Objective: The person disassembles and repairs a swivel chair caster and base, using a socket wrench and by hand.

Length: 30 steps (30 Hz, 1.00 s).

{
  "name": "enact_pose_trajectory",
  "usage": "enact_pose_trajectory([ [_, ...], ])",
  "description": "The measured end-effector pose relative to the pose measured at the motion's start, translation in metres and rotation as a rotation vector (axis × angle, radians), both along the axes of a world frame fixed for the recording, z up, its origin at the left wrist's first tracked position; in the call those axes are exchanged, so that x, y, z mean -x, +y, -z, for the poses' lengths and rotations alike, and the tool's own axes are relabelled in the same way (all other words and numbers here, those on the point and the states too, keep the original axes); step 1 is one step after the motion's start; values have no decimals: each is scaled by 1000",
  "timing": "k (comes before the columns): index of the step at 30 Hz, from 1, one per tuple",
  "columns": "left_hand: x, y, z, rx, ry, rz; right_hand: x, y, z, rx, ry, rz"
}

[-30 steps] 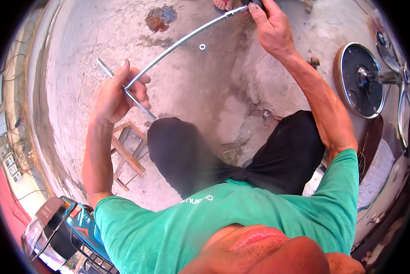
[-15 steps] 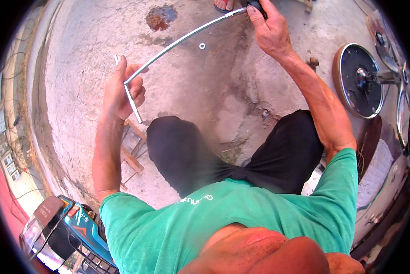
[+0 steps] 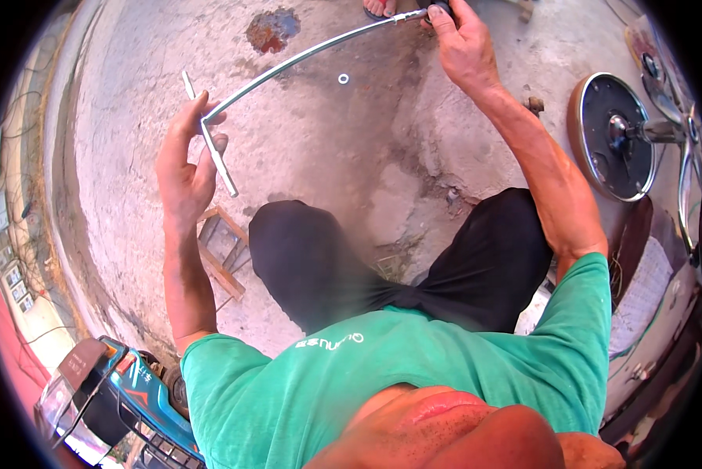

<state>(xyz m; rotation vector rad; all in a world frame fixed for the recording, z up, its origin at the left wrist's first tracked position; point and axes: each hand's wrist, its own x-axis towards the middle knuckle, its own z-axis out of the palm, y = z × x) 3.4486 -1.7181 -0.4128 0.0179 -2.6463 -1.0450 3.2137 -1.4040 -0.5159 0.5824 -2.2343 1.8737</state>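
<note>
A T-handle wrench (image 3: 304, 56) with a long metal shaft stretches between my hands, its shaft looking bowed in this wide view. My left hand (image 3: 185, 160) is loosely around the crossbar at the near end, fingers partly behind it. Up at the top, my right hand (image 3: 468, 55) has its thumb and fingers closed round a small black part (image 3: 438, 9) at the shaft's far tip. What exactly the black part is cannot be made out. On the ground below the shaft lies a small white ring (image 3: 344, 79).
A swivel stool (image 3: 613, 137) with a chrome base lies on its side at the right. Another person's sandalled foot (image 3: 380, 8) shows at the top. By my left knee is a wooden frame (image 3: 224, 270); a blue vehicle (image 3: 151, 399) stands lower left. The concrete ground is cracked.
My left hand has shifted slightly left and its grip has loosened. The crossbar has moved left and a little up. My right hand stays nearly in place at the far tip.
</note>
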Motion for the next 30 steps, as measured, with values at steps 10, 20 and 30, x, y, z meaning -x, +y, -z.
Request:
enact_pose_trajectory([
  [10,18,9,4,-225,-181,-384,-2,-1,-5,10,69,-36],
  [20,13,20,18,-648,-39,-352,-10,-2,-5,-36,83,-45],
  [30,-10,-2,-7,357,102,-26,-2,0,-2,22,4,-33],
])
